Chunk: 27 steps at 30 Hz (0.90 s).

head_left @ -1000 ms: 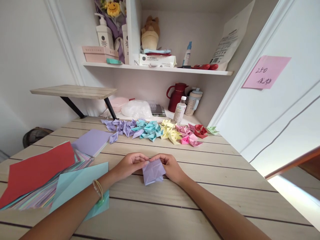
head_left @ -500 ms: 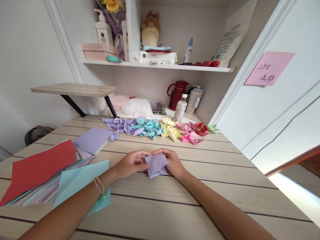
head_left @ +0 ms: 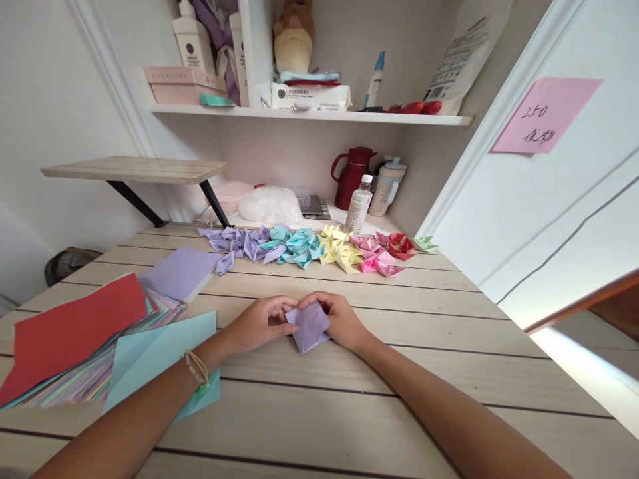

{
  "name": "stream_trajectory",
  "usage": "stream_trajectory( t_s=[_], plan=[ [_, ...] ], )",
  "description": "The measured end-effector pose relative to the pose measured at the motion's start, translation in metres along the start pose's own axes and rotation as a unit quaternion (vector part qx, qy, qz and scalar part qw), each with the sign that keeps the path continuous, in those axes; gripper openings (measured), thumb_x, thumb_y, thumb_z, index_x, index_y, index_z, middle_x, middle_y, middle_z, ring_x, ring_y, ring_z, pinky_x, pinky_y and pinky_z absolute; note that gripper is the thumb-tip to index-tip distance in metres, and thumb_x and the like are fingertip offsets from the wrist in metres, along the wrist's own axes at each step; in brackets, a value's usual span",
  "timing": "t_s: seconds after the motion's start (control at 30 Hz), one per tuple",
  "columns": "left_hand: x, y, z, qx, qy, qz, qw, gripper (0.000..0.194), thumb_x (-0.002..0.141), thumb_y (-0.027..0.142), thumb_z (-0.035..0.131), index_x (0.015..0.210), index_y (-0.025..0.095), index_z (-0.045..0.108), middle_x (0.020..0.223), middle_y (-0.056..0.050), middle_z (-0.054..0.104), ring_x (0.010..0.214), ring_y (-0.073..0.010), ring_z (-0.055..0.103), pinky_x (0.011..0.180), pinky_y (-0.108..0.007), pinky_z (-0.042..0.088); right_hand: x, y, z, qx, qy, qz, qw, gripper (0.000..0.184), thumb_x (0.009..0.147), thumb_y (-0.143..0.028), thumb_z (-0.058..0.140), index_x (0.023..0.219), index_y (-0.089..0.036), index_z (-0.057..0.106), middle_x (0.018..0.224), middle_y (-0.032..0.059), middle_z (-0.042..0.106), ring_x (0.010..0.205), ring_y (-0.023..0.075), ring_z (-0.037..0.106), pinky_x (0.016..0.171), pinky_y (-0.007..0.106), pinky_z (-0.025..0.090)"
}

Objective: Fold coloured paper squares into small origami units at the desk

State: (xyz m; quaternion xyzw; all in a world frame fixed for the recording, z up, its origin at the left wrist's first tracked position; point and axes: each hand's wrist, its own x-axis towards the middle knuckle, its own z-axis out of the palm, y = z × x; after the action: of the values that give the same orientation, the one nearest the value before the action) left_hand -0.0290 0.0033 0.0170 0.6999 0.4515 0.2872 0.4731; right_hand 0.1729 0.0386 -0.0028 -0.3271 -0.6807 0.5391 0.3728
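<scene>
Beyond the far edge of the pale plank table (head_left: 399, 426) stands a white shelf unit (head_left: 309, 114); bright light falls right of the table, beside the white wall (head_left: 564, 199).

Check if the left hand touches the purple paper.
Touching. The head view shows the left hand, its thumb on the edge of the folded purple paper.

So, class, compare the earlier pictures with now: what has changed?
The folded purple paper has turned slightly between the left hand and the right hand; a corner now points toward the person. Nothing was visibly taken up or let go. The colourful folded pieces, red sheet, turquoise sheet and bottle stayed put.
</scene>
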Motion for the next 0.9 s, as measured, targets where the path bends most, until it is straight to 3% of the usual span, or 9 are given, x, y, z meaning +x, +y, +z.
stream_trajectory(
  t_s=[0.27,0.9],
  plan=[
    [0.002,-0.0005,0.0009,-0.022,0.002,-0.002,1.0,0.048,0.072,0.033,0.068,0.115,0.016,0.058,0.096,-0.007,0.065,0.075,-0.0142,0.057,0.072,-0.03,0.047,-0.0006,0.0,0.0003,0.034,-0.012,-0.001,0.999,0.024,0.067,-0.013,0.06,0.089,-0.016,0.068,0.086,0.0039,0.069,0.066,0.0119,0.058,0.058,0.021,0.043],
    [0.0034,-0.0054,-0.0013,-0.136,-0.012,-0.023,0.99,0.053,0.069,0.033,0.073,0.115,0.014,0.057,0.103,-0.011,0.065,0.091,-0.0198,0.062,0.08,-0.033,0.048,-0.0003,-0.0014,0.0007,0.084,-0.006,-0.004,0.996,0.021,0.068,-0.019,0.064,0.089,-0.016,0.067,0.088,0.0052,0.07,0.069,0.0128,0.062,0.062,0.023,0.046]
  ],
)
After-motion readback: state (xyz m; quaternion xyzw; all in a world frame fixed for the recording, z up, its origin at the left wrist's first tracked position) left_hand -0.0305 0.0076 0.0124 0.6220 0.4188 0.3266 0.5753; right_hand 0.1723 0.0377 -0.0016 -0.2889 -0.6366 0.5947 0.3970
